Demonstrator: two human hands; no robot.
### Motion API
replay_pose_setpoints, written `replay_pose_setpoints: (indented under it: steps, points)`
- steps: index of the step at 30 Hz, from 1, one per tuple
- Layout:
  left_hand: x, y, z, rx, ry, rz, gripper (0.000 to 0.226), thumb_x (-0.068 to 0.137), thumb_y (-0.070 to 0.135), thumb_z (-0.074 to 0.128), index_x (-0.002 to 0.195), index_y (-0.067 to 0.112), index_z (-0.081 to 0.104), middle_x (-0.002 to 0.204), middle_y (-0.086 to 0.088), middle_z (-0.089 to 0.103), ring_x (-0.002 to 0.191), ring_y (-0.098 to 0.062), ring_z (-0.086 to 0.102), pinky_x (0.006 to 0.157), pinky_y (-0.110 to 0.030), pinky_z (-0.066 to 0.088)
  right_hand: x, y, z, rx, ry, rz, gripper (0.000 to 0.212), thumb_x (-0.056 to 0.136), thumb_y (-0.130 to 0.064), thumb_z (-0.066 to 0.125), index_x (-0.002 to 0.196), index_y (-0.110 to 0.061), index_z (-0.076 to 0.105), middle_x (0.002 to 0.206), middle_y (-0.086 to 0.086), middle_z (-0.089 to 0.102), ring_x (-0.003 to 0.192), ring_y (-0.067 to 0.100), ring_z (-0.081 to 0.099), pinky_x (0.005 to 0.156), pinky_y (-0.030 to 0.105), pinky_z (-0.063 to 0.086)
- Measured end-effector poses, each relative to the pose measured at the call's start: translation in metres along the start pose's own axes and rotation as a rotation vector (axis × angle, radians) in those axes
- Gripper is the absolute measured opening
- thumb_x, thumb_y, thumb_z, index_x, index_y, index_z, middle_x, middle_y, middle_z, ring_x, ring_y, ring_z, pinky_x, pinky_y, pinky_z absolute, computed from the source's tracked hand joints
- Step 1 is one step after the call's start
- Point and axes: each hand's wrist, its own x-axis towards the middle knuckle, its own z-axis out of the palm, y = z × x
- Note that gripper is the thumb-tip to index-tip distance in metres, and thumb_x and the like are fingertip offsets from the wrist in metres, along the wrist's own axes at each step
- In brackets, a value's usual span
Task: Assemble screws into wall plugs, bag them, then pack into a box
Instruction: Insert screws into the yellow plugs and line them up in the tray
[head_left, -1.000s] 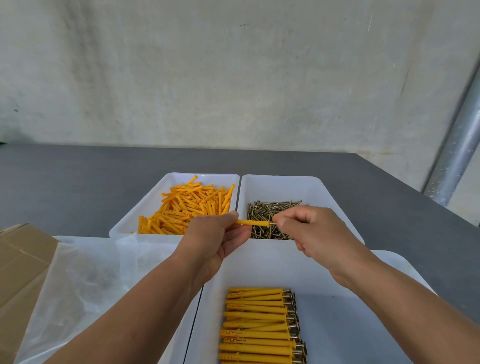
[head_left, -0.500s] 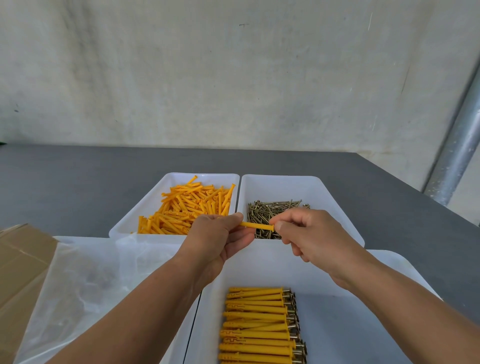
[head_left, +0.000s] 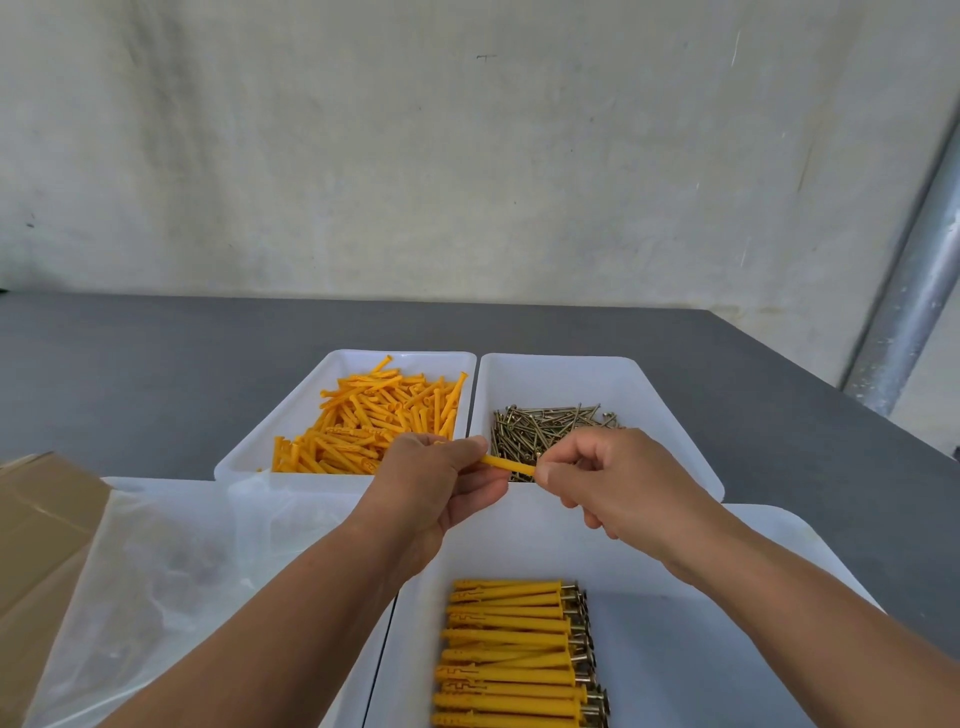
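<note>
Orange plug (head_left: 511, 467): was held level between both hands, dead centre.
Left hand (head_left: 436, 483): fingers curled round the plug's left end.
Right hand (head_left: 618, 483): fingertips pinched its right end.
Loose plugs (head_left: 374, 415): heaped at 11 o'clock.
Screws (head_left: 545, 426): piled at 1 o'clock.
Assembled plugs (head_left: 509, 654): lay stacked at 6 o'clock.
Bags (head_left: 171, 571), box (head_left: 36, 519): lay at 8 o'clock.

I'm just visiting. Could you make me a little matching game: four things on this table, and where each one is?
Things:
1 loose plugs
2 loose screws
3 finished plugs
4 single plug

Places:
A near tray
B between left hand and right hand
C far right tray
D far left tray

Pairs: 1-D, 2-C, 3-A, 4-B.
</note>
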Motion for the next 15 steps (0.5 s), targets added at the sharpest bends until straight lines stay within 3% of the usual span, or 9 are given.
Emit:
replay_pose_setpoints:
  steps: [4,10,15]
  points:
    - [-0.002,0.000,-0.001,0.081,-0.014,0.015,0.027,0.090,0.005,0.065,0.112,-0.002,0.051,0.075,-0.018,0.071,0.068,-0.025,0.073,0.053,-0.029,0.057,-0.001,0.000,-0.003,-0.072,-0.097,0.054,0.008,0.087,-0.035,0.067,0.080,-0.034,0.067,0.068,-0.010,0.069,0.051,0.001,0.060,0.049,0.017,0.045]
    - [-0.006,0.000,-0.003,0.330,0.036,0.069,0.028,0.086,0.017,0.073,0.102,0.006,0.053,0.087,-0.012,0.069,0.072,-0.020,0.072,0.064,-0.034,0.061,-0.006,-0.005,-0.008,-0.159,-0.303,0.133,0.004,0.090,-0.029,0.066,0.085,-0.029,0.067,0.069,-0.003,0.070,0.053,0.007,0.060,0.052,0.020,0.049]
    - [-0.010,0.007,-0.006,0.458,0.061,0.145,0.019,0.085,0.017,0.073,0.076,0.011,0.057,0.074,-0.007,0.066,0.070,-0.017,0.068,0.071,-0.034,0.060,-0.012,-0.006,-0.010,-0.262,-0.510,0.193,0.002,0.090,-0.023,0.064,0.090,-0.023,0.066,0.071,0.000,0.069,0.051,0.009,0.060,0.051,0.021,0.050]
